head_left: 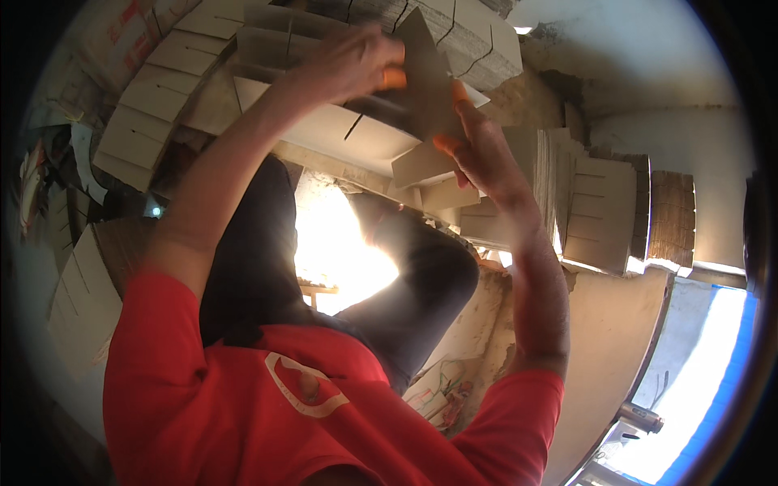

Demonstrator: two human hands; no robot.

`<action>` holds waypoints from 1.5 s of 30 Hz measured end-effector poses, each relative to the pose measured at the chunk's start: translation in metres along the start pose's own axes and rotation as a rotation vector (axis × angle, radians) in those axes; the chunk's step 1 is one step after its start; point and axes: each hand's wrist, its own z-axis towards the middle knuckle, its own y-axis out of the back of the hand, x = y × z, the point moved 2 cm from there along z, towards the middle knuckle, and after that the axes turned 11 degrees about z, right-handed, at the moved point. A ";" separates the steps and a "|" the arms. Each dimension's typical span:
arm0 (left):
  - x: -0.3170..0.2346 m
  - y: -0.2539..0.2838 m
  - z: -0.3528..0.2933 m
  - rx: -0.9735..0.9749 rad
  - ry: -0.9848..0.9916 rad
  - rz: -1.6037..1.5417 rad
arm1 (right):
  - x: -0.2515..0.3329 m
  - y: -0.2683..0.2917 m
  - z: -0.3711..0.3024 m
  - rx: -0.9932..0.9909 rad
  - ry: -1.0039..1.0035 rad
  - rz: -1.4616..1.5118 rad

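Note:
My right hand (pixel 488 154), with orange covers on its fingertips, grips a grey cardboard piece (pixel 427 69) that stands up at a tilt. Smaller cardboard pieces (pixel 423 165) overlap just below its fingers. My left hand (pixel 356 63) is blurred by motion, left of the upright piece. Its fingers, also with orange covers, are curled in; what they hold, if anything, is hidden. Under both hands lies a pale slotted cardboard sheet (pixel 340 130) with a dark slit.
Stacked slotted cardboard (pixel 478 40) rises behind my hands. More slotted stacks stand at the left (pixel 162 89) and right (pixel 600 202). My dark-trousered knees (pixel 413 275) are below the work surface, with glaring light between them. A blue strip (pixel 721 364) runs down the far right.

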 end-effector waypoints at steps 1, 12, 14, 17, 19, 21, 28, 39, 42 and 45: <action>-0.014 0.007 -0.016 0.158 0.040 -0.031 | -0.002 -0.002 0.001 -0.016 0.005 -0.014; -0.022 -0.044 -0.055 0.090 -0.087 -0.095 | -0.006 -0.012 -0.014 -0.116 0.108 -0.122; -0.023 -0.045 -0.056 0.091 -0.076 -0.070 | -0.003 -0.014 -0.016 -0.112 0.065 -0.108; -0.022 -0.047 -0.058 0.131 -0.053 -0.072 | 0.008 -0.015 -0.016 -0.071 -0.058 -0.073; -0.026 -0.039 -0.059 0.137 -0.054 -0.108 | 0.013 -0.019 -0.017 -0.025 -0.178 -0.042; -0.028 -0.041 -0.059 0.119 -0.121 -0.067 | -0.027 -0.034 -0.015 0.073 -0.167 -0.159; -0.037 -0.046 -0.057 0.051 -0.095 -0.055 | -0.071 -0.047 -0.015 -0.053 0.088 -0.243; -0.022 -0.020 -0.056 0.100 0.030 -0.159 | -0.075 -0.012 -0.047 -0.466 0.115 -0.459; 0.004 -0.015 -0.065 -0.118 0.039 -0.191 | -0.113 0.037 -0.085 -0.918 0.328 -0.863; 0.013 -0.006 -0.070 -0.149 0.097 -0.239 | -0.143 0.066 -0.109 -0.982 -0.140 -1.055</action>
